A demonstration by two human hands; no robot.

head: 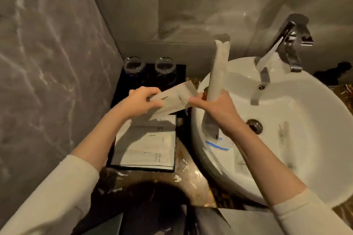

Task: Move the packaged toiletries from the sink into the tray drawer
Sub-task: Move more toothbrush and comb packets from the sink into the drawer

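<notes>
My left hand point(138, 102) pinches a flat pale packet point(174, 97) printed "COMB", held above the black tray drawer point(181, 129). My right hand point(215, 109) grips a long narrow pale packet point(217, 74) that stands almost upright over the left rim of the white sink point(305, 158); its thumb touches the comb packet's right edge. Several flat pale packets point(147, 145) lie in the tray's near compartment. Inside the sink basin lie a packet with a blue stripe point(217, 146) and clear wrapped items point(284, 135).
Two upside-down glasses point(149, 66) stand at the back of the black tray. A chrome tap point(286, 47) reaches over the sink, and the drain point(255, 125) sits mid-basin. A grey marble wall point(47, 63) closes the left side. The brown mottled counter point(191, 183) runs along the front.
</notes>
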